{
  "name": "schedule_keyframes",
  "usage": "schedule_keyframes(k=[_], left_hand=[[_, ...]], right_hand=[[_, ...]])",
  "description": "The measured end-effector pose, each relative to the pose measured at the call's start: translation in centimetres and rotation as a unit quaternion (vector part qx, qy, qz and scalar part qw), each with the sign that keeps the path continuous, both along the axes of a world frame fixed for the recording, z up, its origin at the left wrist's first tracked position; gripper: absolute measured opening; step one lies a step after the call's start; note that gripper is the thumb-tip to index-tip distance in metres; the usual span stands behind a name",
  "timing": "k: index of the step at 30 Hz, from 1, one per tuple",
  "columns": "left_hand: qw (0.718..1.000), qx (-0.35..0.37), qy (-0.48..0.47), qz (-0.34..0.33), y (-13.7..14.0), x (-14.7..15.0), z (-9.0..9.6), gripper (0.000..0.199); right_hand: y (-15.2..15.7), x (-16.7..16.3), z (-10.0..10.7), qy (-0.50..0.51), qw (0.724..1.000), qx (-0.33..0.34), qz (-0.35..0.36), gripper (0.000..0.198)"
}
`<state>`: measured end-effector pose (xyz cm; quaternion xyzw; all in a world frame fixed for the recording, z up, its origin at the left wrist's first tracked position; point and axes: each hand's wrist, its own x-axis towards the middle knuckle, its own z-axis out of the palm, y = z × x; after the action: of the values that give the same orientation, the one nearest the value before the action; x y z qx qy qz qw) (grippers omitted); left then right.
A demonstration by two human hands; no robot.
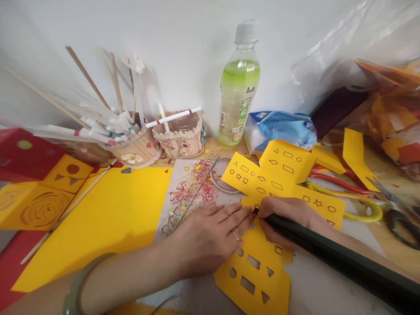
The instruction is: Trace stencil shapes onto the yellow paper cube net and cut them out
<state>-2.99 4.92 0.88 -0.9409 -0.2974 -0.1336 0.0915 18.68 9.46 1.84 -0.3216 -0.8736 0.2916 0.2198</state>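
Note:
A yellow cross-shaped card (pixel 277 183) lies in front of me, with outlined shapes on its upper arms and cut-out holes in its lower arm. My left hand (pixel 218 234) rests flat on its left side, fingers stretched out, a ring on one finger and a bangle on the wrist. Pinched in my right hand (pixel 288 214) is a long, dark, pen-like tool (pixel 328 245). Its tip meets the card beside my left fingertips, and the exact kind of tip is too small to tell. A clear stencil ruler (pixel 183 208) lies beyond my left hand.
Behind stand a green drink bottle (pixel 241 87), a blue tissue pack (pixel 282 129) and a stick-sided basket (pixel 180 140). Scissors with black handles (pixel 402 227) and yellow-handled scissors (pixel 370 212) lie right. Left are a large yellow sheet (pixel 121 210) and a red box (pixel 29 153).

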Motion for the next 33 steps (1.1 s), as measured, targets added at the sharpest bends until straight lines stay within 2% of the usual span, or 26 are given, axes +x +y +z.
schedule_keyframes(k=[10, 19, 23, 26, 29, 33], left_hand=[[1.0, 0.009, -0.009, 0.001, 0.0, 0.1, 0.2, 0.036], [1.0, 0.004, -0.015, -0.003, 0.0, -0.1, 0.0, 0.036], [1.0, -0.017, 0.0, -0.024, 0.7, -0.5, 0.1, 0.035], [0.998, -0.028, 0.027, -0.041, 1.6, -1.1, 0.7, 0.033], [0.999, -0.003, 0.011, -0.032, 2.4, -1.7, 1.1, 0.031], [0.998, 0.052, -0.018, -0.017, 2.3, -1.4, 1.3, 0.023]], right_hand=[[0.4, 0.6, 0.1, -0.021, 0.999, -0.026, 0.025, 0.018], [0.7, 0.2, 0.8, -0.015, 0.999, -0.021, 0.023, 0.009], [0.9, 0.0, 1.5, -0.019, 0.997, -0.078, 0.01, 0.006], [1.2, -0.1, 2.3, -0.038, 0.991, -0.128, 0.031, 0.005], [1.4, -0.1, 2.5, -0.046, 0.989, -0.131, 0.041, 0.009], [1.3, 0.2, 1.8, -0.039, 0.993, -0.113, 0.012, 0.009]])
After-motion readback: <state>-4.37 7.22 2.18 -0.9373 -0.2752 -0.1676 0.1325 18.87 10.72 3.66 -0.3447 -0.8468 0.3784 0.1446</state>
